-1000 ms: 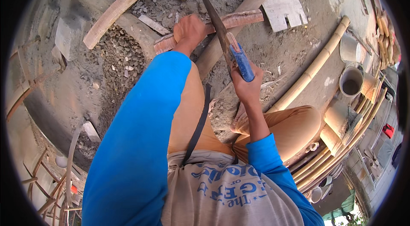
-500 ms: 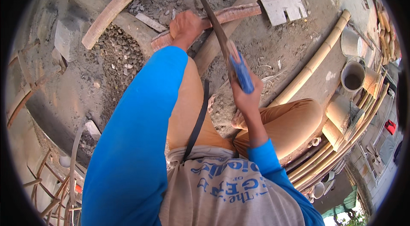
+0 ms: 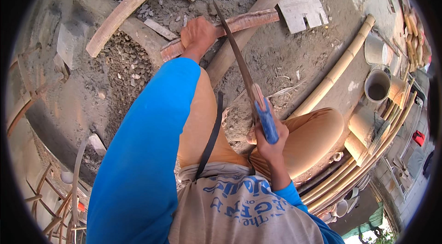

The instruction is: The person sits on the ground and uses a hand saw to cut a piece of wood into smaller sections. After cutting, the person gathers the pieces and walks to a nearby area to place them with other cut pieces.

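My right hand [image 3: 271, 137] is wrapped round the blue handle of a handsaw [image 3: 241, 62]. The saw's long, narrow blade points away from me and lies across a reddish-brown wooden plank [image 3: 248, 19]. Gripping that plank left of the blade is my left hand [image 3: 199, 36], its fingers closed over the top. Beneath the plank, a thick bamboo pole [image 3: 244, 32] runs diagonally, and the plank rests across it. The blade hides a small part of the plank where they meet.
A curved wooden beam [image 3: 131, 6] lies at the far left near gravel [image 3: 129, 62]. A notched pale board [image 3: 301, 4] is at the far right. To the right are a long bamboo pole [image 3: 338, 66], buckets [image 3: 378, 83] and stacked bamboo [image 3: 336, 179].
My right hand has drawn the saw back toward me, so less of the blade extends past the plank. My left hand stays on the plank.
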The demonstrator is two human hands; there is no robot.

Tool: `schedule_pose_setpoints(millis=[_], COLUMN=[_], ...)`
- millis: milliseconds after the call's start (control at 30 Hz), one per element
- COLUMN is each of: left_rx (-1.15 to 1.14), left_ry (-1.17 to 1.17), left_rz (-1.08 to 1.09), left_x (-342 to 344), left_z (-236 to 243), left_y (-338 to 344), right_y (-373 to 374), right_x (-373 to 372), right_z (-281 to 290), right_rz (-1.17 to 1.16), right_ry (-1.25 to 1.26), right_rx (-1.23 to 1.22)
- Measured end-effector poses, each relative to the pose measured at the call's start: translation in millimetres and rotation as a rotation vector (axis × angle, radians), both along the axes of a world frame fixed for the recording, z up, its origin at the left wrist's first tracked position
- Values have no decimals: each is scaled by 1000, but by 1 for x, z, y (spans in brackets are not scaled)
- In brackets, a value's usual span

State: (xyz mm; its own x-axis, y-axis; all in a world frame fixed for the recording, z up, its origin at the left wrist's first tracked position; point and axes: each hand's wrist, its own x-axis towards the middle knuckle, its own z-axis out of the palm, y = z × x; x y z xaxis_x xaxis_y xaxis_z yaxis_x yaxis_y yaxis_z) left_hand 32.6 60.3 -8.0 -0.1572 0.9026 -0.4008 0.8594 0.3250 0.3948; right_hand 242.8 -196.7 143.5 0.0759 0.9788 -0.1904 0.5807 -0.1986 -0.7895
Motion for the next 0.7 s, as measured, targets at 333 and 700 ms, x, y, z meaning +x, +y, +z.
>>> schedule_pose_setpoints(millis=[333,700], left_rx=[-22,-15], left_ry=[-19,11], left_rz=[-12,-53], left_x=[2,9], left_z=[-18,11], left_y=[-7,8], right_y=[92,120], right_x=[-39,-43], right_z=[-13,-59], right_rz=[-153,-56], right_ry=[149,189], right_rx=[-218,126])
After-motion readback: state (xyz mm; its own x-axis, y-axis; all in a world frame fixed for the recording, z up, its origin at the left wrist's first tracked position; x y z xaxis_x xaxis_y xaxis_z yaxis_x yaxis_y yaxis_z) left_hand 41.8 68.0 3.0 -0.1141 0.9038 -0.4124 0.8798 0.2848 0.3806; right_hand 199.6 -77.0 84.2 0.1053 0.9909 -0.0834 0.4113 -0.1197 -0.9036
